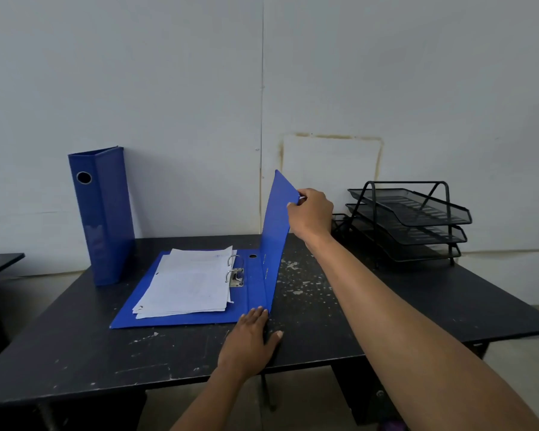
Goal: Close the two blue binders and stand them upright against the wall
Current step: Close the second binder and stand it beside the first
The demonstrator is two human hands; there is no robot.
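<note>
While left hand (252, 337) lies flat, grip open, right hand (311, 213) pinches raised binder cover (276, 225).

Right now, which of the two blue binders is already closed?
The blue binder standing upright by the wall on the left is closed. The other blue binder lies open on the black table, papers showing, with the right hand lifting its cover.
</note>
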